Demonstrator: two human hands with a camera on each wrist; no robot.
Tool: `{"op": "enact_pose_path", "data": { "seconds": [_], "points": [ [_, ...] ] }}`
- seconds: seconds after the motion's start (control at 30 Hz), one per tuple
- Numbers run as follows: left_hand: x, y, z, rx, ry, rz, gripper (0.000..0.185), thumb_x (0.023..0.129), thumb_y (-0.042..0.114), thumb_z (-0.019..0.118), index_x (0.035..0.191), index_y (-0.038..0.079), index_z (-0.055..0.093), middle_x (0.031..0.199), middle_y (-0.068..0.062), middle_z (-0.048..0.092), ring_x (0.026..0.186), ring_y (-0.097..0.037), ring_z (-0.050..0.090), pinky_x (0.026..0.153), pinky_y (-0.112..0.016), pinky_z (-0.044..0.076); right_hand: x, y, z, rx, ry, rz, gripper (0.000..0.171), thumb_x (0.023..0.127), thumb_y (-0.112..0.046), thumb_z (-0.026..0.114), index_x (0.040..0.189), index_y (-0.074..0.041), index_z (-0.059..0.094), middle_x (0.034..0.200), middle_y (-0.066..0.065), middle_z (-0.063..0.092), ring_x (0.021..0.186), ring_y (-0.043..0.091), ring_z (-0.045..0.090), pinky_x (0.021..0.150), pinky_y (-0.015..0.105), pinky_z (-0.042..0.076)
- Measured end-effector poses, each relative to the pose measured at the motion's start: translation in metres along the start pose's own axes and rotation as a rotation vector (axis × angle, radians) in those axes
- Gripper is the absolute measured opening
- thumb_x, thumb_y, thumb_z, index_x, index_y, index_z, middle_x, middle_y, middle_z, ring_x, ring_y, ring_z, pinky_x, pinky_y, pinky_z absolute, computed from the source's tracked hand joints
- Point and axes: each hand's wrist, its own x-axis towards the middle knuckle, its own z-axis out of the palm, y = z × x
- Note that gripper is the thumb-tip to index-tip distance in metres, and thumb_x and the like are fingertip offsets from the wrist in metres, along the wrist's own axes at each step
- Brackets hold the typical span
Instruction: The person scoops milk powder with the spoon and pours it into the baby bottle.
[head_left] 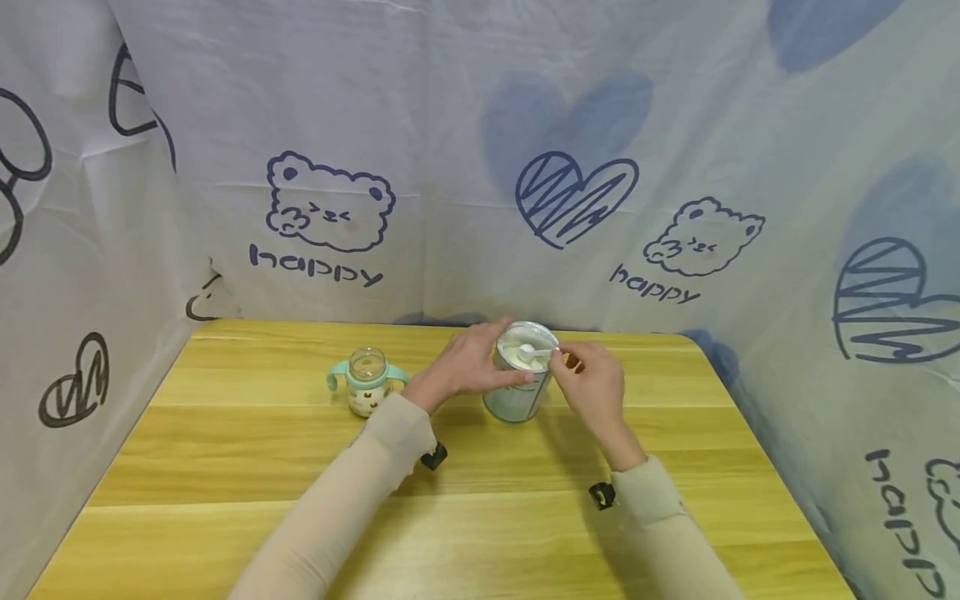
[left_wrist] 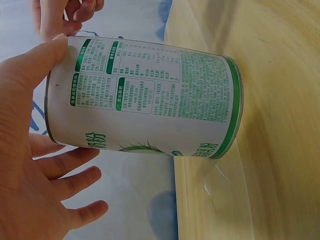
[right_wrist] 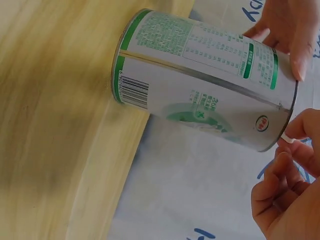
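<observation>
An open milk powder can, white with green print, stands upright on the table. My left hand holds it near the top rim, the thumb on the near side and the fingers around the far side. In the left wrist view the can shows its printed panels between thumb and fingers. My right hand pinches the handle of a white scoop at the can's right rim. The scoop's bowl lies over pale powder inside the can. From the right wrist, only a bit of the handle shows between the fingertips.
A baby bottle with mint-green handles and no lid stands left of the can, close to my left forearm. The wooden table ends at a printed cloth hanging behind and at both sides.
</observation>
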Motion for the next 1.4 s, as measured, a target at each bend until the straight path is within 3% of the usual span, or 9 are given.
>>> {"op": "enact_pose_path", "data": {
  "seconds": [0.23,0.5,0.73,1.03,1.2,1.4],
  "points": [
    [0.0,0.003,-0.001,0.009,-0.005,0.007,0.103,0.088,0.065,0.074,0.164,0.008,0.035,0.154,-0.016,0.056,0.14,-0.037,0.055,0.117,-0.058,0.046,0.003,-0.003,0.005,-0.039,-0.056,-0.07,0.014,0.089,-0.014,0.074,0.094,-0.004,0.084,0.061,0.007,0.068,0.052,0.012,0.051,0.052,0.029,0.041],
    [0.001,0.005,-0.001,0.044,-0.025,-0.007,0.104,0.089,0.067,0.072,0.165,0.006,0.033,0.156,-0.019,0.054,0.142,-0.039,0.053,0.12,-0.064,0.039,0.004,-0.007,0.003,0.034,-0.205,-0.001,0.018,0.092,-0.015,0.074,0.102,-0.002,0.084,0.057,0.005,0.065,0.047,0.008,0.045,0.047,0.023,0.036],
    [0.002,0.004,-0.002,0.06,-0.033,-0.002,0.104,0.089,0.068,0.071,0.164,0.006,0.034,0.155,-0.018,0.056,0.139,-0.038,0.055,0.118,-0.062,0.042,0.008,-0.008,-0.001,0.124,-0.347,0.075,0.021,0.096,-0.015,0.072,0.106,-0.001,0.083,0.06,0.004,0.065,0.05,0.009,0.046,0.048,0.022,0.036],
    [0.002,0.004,-0.003,0.062,-0.026,0.002,0.101,0.09,0.068,0.069,0.164,0.008,0.035,0.153,-0.015,0.058,0.138,-0.037,0.056,0.116,-0.061,0.044,0.018,-0.008,-0.009,0.239,-0.509,0.123,0.025,0.099,-0.015,0.07,0.112,0.003,0.08,0.08,0.015,0.076,0.055,0.01,0.046,0.052,0.022,0.038],
    [0.001,0.005,-0.004,0.056,-0.021,-0.007,0.101,0.089,0.067,0.07,0.164,0.008,0.035,0.153,-0.015,0.057,0.137,-0.037,0.056,0.117,-0.062,0.043,0.021,-0.006,-0.011,0.273,-0.516,0.174,0.025,0.099,-0.017,0.069,0.11,0.001,0.082,0.076,0.015,0.074,0.054,0.011,0.043,0.053,0.023,0.036],
    [0.0,0.005,-0.005,0.062,-0.015,-0.009,0.101,0.089,0.068,0.071,0.164,0.009,0.036,0.155,-0.015,0.056,0.139,-0.037,0.055,0.118,-0.062,0.041,0.022,-0.005,-0.011,0.276,-0.466,0.28,0.024,0.097,-0.019,0.07,0.105,0.0,0.083,0.091,0.016,0.079,0.064,0.014,0.05,0.059,0.024,0.042]
  ]
}}
